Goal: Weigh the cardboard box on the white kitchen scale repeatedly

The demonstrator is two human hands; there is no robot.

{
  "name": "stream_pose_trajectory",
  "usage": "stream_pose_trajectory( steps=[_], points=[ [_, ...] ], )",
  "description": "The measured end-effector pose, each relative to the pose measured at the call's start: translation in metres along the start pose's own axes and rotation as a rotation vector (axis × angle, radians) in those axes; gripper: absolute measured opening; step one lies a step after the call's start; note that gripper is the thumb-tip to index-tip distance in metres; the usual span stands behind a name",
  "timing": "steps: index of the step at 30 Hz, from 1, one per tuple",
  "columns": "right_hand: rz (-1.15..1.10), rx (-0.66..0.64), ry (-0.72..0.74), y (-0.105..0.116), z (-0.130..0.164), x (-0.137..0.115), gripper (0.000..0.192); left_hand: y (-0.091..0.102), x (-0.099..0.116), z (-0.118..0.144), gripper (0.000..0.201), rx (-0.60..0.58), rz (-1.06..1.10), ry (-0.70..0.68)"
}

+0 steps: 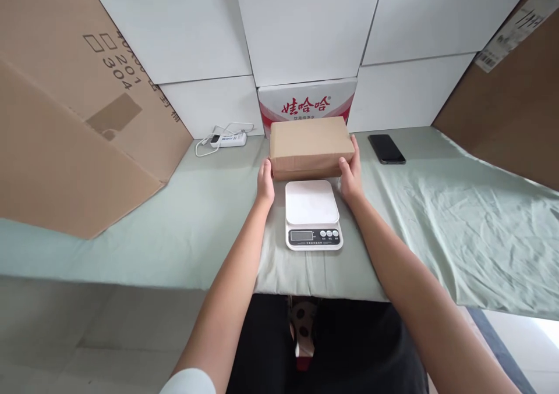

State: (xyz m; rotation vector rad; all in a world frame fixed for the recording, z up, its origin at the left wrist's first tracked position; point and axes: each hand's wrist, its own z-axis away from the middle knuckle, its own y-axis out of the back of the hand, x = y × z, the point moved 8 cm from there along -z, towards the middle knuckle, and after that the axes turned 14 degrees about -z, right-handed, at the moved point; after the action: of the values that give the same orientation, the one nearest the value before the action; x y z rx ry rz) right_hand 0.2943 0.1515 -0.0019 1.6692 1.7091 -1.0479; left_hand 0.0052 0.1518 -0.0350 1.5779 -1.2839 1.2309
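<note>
A closed cardboard box (311,146) is sitting toward the back edge of the cloth-covered surface (437,219), its contents hidden. The left hand (265,183) and right hand (350,176) are pressing its two ends, fingers (354,152) wrapping the right end, just behind a white scale (312,213).

The box (311,147) was plain brown cardboard, closed, oblong and lying level with its long side across the view. It sat between the two hands, the left hand (265,183) pressed against its left end and the right hand (350,176) against its right end. Whether it rested on the desk or was lifted could not be told.
</note>
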Motion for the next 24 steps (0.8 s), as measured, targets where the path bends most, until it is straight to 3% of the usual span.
stream_pose_trajectory(
  steps=[12, 24],
  points=[
    [0.075, -0.029, -0.087, 0.004, -0.003, 0.013, 0.113, -0.004, -0.012, -0.002, 0.078, 0.004, 0.003, 0.084],
    [0.061, 0.004, -0.108, 0.005, -0.005, 0.021, 0.106, -0.006, -0.008, 0.002, 0.078, 0.004, -0.019, 0.109]
  ],
)
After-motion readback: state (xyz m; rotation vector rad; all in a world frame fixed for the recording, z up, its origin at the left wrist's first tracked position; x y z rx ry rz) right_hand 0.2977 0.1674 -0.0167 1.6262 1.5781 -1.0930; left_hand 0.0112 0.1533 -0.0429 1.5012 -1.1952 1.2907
